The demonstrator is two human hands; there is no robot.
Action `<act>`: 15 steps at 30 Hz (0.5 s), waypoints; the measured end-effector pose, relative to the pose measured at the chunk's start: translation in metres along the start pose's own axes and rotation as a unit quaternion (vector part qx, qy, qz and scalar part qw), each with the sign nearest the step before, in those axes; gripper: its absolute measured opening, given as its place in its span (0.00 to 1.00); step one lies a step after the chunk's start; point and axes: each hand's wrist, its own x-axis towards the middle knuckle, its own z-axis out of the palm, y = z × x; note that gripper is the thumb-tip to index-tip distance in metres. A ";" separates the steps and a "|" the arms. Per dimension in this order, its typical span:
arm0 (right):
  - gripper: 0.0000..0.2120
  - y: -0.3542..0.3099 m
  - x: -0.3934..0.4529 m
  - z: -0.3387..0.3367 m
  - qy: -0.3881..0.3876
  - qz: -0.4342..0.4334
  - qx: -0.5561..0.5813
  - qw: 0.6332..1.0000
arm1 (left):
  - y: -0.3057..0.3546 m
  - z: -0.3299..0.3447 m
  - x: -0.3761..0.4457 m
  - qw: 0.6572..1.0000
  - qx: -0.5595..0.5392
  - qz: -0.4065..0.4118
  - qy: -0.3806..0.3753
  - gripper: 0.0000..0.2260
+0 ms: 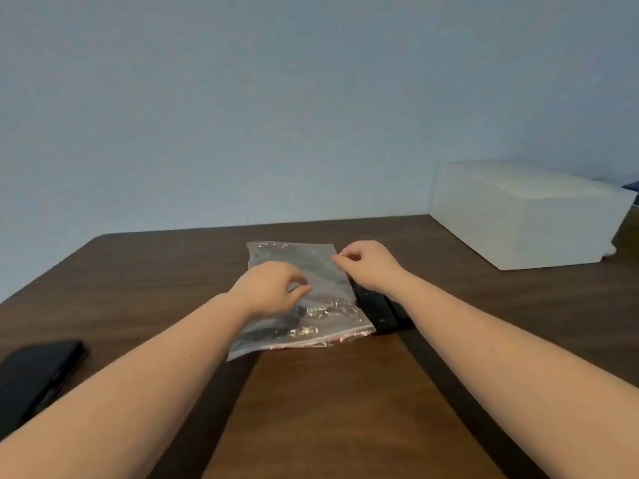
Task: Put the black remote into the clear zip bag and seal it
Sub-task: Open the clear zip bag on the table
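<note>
While the clear zip bag (304, 292) lies flat on the table (328, 402), the black remote (378, 311) is seen outside it, just beside its right edge, long axis running away from the person, nearest the right hand (366, 266). That hand is pinched on the bag's right edge; the left hand (273, 288) is curled, fingertips pinching the bag's middle.

The light is soft and rather dim, and the wall (311, 98) ahead of me looks a flat blue-grey. My forearms throw dark, hard-edged shadow bands across the bench (332, 409) below my left hand (273, 288) and right hand (366, 264). Small bright glints sit on the crinkled clear zip bag (321, 316) between them. The whole picture is soft and a little smeared. The bench edges bow with the wide lens, and the white box (525, 216) beyond my right hand looks washed out.
</note>
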 end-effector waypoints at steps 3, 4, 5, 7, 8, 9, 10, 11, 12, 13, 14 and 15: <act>0.16 0.005 -0.027 0.005 0.004 -0.012 -0.020 1.000 | 0.004 0.008 -0.023 1.000 0.007 -0.012 0.005 0.15; 0.16 0.005 -0.036 0.006 0.006 -0.013 -0.022 1.000 | 0.006 0.009 -0.031 1.000 0.003 -0.015 0.007 0.16; 0.15 0.005 -0.041 0.007 0.002 -0.013 -0.020 1.000 | 0.007 0.011 -0.036 1.000 -0.006 -0.018 0.003 0.16; 0.14 0.003 -0.050 0.006 -0.007 -0.008 -0.018 1.000 | 0.011 0.013 -0.045 1.000 -0.022 -0.014 -0.014 0.19; 0.13 0.001 -0.053 0.004 -0.005 -0.009 -0.019 1.000 | 0.012 0.015 -0.049 0.999 -0.027 -0.010 -0.017 0.21; 0.13 0.001 -0.055 0.004 -0.008 -0.012 -0.019 1.000 | 0.012 0.018 -0.052 0.999 -0.027 -0.005 -0.025 0.22; 0.13 -0.001 -0.056 0.003 -0.007 -0.015 -0.021 1.000 | 0.012 0.020 -0.054 0.999 -0.023 0.002 -0.031 0.23; 0.13 -0.002 -0.057 0.003 -0.004 -0.018 -0.022 1.000 | 0.012 0.022 -0.055 0.999 -0.015 0.011 -0.036 0.22; 0.13 -0.004 -0.056 0.003 0.000 -0.022 -0.023 0.999 | 0.012 0.024 -0.054 0.999 -0.001 0.023 -0.034 0.20; 0.13 -0.004 -0.056 0.003 0.003 -0.023 -0.023 0.999 | 0.012 0.027 -0.054 0.999 0.016 0.035 -0.025 0.17; 0.13 -0.004 -0.055 0.004 0.003 -0.023 -0.020 1.000 | 0.011 0.029 -0.053 0.999 0.033 0.043 -0.008 0.16; 0.13 -0.004 -0.055 0.005 0.002 -0.023 -0.016 1.000 | 0.010 0.032 -0.051 0.998 0.046 0.040 0.011 0.15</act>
